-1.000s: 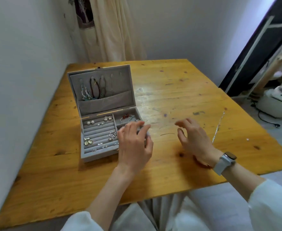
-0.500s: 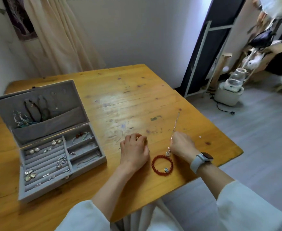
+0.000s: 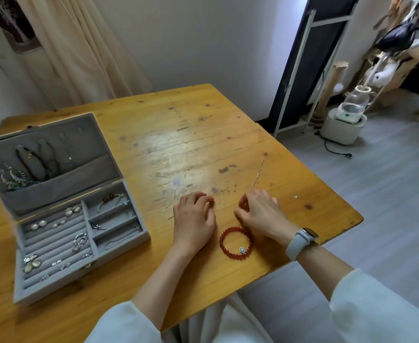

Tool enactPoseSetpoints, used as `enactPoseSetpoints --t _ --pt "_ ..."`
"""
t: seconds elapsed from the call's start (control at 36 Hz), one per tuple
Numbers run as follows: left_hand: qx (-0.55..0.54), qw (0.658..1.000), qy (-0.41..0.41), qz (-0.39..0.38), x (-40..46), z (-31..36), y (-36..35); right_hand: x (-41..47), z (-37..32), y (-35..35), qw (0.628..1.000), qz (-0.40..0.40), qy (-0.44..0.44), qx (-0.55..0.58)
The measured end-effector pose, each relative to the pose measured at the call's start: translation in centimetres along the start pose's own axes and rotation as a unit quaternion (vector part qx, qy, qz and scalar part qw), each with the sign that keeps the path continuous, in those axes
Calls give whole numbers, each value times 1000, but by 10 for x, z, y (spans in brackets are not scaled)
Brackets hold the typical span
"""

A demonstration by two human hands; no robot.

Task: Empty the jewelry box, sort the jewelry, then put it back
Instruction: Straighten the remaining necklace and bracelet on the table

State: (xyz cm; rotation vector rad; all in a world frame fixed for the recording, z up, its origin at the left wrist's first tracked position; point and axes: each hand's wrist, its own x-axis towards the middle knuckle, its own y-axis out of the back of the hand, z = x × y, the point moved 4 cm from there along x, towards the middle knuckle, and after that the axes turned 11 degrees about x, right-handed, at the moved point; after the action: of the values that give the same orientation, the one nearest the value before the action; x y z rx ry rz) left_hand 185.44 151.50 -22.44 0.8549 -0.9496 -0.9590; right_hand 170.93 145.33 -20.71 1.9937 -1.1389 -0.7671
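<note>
Box (image 3: 62,280) sits open at the table's (image 3: 191,134) left side, lid tilted back toward the far left. Lid pocket holds dark cords and a pale chain (image 3: 13,177). Left half of the tray is ring rolls with pearl studs (image 3: 38,224), silver earrings and small clips stuck in the grooves. Right half is three compartments: far one has a cord with red beads (image 3: 109,200), middle and near ones each hold thin silver pieces.

Left hand (image 3: 193,219) is on the table right of the box, palm down, fingers curled under; can't tell if it holds anything. It's clear of the box, not touching it.

Right hand (image 3: 260,214) is just right of the left hand, fingers bunched at the near end of a thin silver chain (image 3: 258,174). Looks like a pinch on that end, but the fingertips are partly hidden. Chain runs in a straight line away from the hand toward the far right. Grey-strap watch (image 3: 301,242) on that wrist.

Red bead bracelet (image 3: 235,240) lies flat on the table near the front edge, between the two wrists, just near of the right hand. Silver charm on its near side. Neither hand touches it as far as I can see.

Small shiny bit (image 3: 295,197) on the table right of the right hand, too small to identify.

White sleeves on both arms. Floor to the right has a white appliance (image 3: 344,120) with a cord.
</note>
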Motion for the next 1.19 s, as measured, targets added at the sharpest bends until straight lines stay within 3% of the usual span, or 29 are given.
enactPoseSetpoints --t 0.14,0.33,0.47,0.58,0.64,0.75,0.83,0.92,1.03,1.08,1.19 --pt "2 1000 -4 0 0 0 -1 -10 8 2 996 17 53 63" --pt "1 1000 -10 -2 -1 0 -1 -15 19 7 999 6 32 -2" --pt "-11 1000 -2 -16 -1 1 -1 -15 15 7 995 -11 87 -51" --pt "-83 994 -1 -74 5 7 4 -15 -10 22 987 -45 109 111" --pt "-169 974 -19 -147 11 18 9 -11 -28 37 974 -36 142 170" --pt "-369 895 -16 -251 27 45 28 4 -63 77 953 -14 197 229" --pt "-452 843 -35 -289 44 63 44 17 -85 111 936 -9 227 270" --pt "-492 817 -51 -298 61 74 57 32 -98 141 917 8 251 310" --pt "-556 778 -7 -292 86 61 66 66 -90 168 905 99 237 339" --pt "-562 776 39 -283 100 43 64 88 -73 172 903 133 198 358" --pt "-505 821 107 -243 127 6 56 134 -31 160 922 134 112 346"
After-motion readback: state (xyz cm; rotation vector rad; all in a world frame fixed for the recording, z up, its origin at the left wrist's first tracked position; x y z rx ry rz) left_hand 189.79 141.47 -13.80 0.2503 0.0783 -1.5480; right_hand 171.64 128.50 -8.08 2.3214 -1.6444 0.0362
